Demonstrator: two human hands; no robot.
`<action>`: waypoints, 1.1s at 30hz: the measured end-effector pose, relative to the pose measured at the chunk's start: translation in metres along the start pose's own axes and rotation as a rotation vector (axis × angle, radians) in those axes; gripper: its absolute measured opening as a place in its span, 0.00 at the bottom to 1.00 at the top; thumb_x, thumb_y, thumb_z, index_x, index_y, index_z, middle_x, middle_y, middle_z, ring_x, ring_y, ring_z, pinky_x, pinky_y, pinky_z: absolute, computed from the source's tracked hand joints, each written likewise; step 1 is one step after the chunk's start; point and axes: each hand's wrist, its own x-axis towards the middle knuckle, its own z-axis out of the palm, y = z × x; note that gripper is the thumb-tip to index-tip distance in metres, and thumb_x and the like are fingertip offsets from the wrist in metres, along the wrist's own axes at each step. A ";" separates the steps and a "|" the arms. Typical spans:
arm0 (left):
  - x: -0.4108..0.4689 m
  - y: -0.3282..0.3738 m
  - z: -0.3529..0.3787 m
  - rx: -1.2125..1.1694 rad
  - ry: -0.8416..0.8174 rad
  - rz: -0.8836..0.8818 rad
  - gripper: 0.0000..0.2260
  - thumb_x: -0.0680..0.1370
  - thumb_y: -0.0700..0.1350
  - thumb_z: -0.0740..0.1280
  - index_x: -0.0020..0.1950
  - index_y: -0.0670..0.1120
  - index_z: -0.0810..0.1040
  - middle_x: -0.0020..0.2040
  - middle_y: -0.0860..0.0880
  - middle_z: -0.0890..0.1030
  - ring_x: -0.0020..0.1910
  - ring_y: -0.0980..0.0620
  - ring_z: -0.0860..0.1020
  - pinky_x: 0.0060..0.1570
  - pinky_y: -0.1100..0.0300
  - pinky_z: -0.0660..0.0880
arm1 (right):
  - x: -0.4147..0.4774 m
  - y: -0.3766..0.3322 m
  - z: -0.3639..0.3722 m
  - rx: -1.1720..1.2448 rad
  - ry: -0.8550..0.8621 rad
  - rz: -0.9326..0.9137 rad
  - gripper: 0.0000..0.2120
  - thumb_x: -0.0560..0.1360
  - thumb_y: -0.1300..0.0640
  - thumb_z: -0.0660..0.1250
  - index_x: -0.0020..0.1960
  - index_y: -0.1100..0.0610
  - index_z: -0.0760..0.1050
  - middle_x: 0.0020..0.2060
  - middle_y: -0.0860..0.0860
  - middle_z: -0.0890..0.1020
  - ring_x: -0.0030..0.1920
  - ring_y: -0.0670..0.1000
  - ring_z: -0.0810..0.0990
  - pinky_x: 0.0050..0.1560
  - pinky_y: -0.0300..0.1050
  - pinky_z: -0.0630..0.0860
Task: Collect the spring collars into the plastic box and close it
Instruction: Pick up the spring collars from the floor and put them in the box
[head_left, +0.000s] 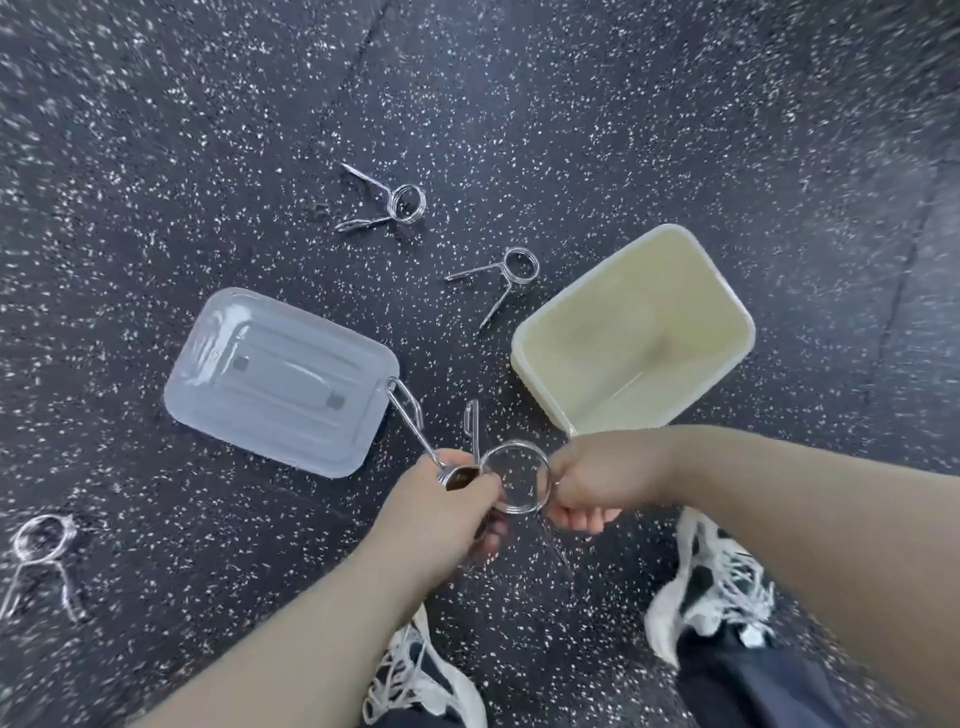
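Black rubber floor (649, 130) flecked with white fills the head view, where a cream plastic box (634, 322) sits open at right, its clear lid (270, 369) apart at left. Loose on the floor lie a far collar (402, 203), a middle collar (511, 270) near the box, and a left collar (40, 545). Just in front of the box, the left hand (447, 506) curls round a first held collar (457, 475) and the right hand (597, 480) pinches a second held collar (519, 483).

Left hand (441, 501) gripping, right hand (589, 480) gripping
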 end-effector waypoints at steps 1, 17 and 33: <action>0.003 0.002 0.000 -0.001 0.015 -0.003 0.07 0.77 0.39 0.68 0.54 0.41 0.77 0.35 0.43 0.84 0.29 0.51 0.80 0.32 0.58 0.78 | 0.008 0.002 -0.004 -0.061 0.070 -0.023 0.09 0.75 0.62 0.57 0.40 0.54 0.73 0.36 0.51 0.79 0.38 0.51 0.77 0.43 0.45 0.72; 0.044 0.025 0.090 -0.172 0.046 -0.074 0.11 0.79 0.48 0.69 0.49 0.40 0.82 0.39 0.43 0.86 0.34 0.51 0.83 0.42 0.56 0.83 | 0.023 0.097 -0.048 -0.507 0.518 -0.141 0.33 0.63 0.31 0.64 0.60 0.48 0.63 0.56 0.47 0.71 0.59 0.52 0.70 0.56 0.55 0.73; 0.088 0.018 0.079 -0.156 0.196 0.055 0.09 0.80 0.46 0.66 0.56 0.41 0.78 0.44 0.44 0.85 0.32 0.56 0.81 0.34 0.63 0.80 | 0.109 0.112 -0.104 -0.111 0.686 0.212 0.26 0.66 0.41 0.64 0.58 0.55 0.69 0.52 0.52 0.75 0.51 0.56 0.78 0.52 0.52 0.77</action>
